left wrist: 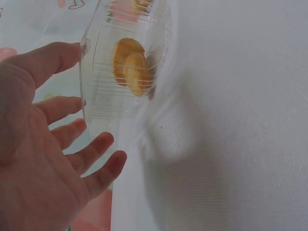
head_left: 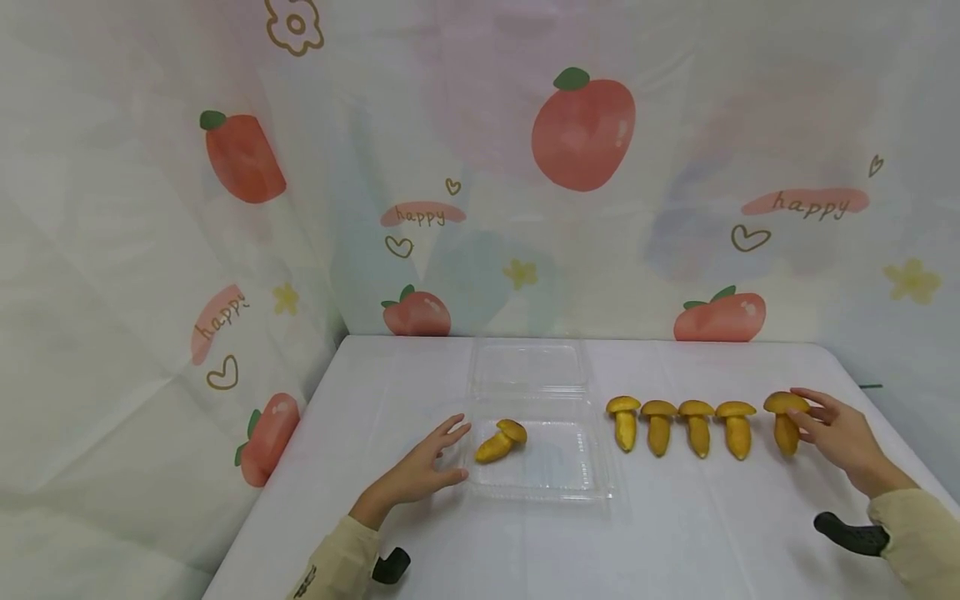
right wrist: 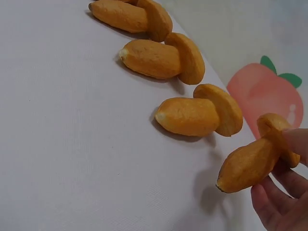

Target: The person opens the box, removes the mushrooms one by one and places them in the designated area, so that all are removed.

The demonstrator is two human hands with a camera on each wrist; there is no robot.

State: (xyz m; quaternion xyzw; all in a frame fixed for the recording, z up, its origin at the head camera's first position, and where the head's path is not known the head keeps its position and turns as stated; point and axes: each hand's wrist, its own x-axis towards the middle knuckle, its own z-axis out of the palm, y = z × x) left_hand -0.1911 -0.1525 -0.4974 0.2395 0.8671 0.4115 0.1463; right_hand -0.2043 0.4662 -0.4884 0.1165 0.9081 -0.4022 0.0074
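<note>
Six mushrooms (head_left: 696, 429), one clear clamshell (head_left: 558, 471); mushrooms ochre, dome-capped; right hand (head_left: 843, 437) pinching one, left hand (head_left: 420, 468) spread at clamshell.

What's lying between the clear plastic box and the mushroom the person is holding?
Four yellow mushrooms lie in a row between the clear plastic box and the held mushroom; the head view shows all four.

cloth (head_left: 480, 108) just says "happy" (head_left: 420, 217) on a pink streak (head_left: 387, 218) above the left fingers (head_left: 453, 434), another "happy" (head_left: 810, 202) above the right fingers (head_left: 819, 397), third "happy" (head_left: 219, 318) up-left of the left ones, last letter's half lost
</note>
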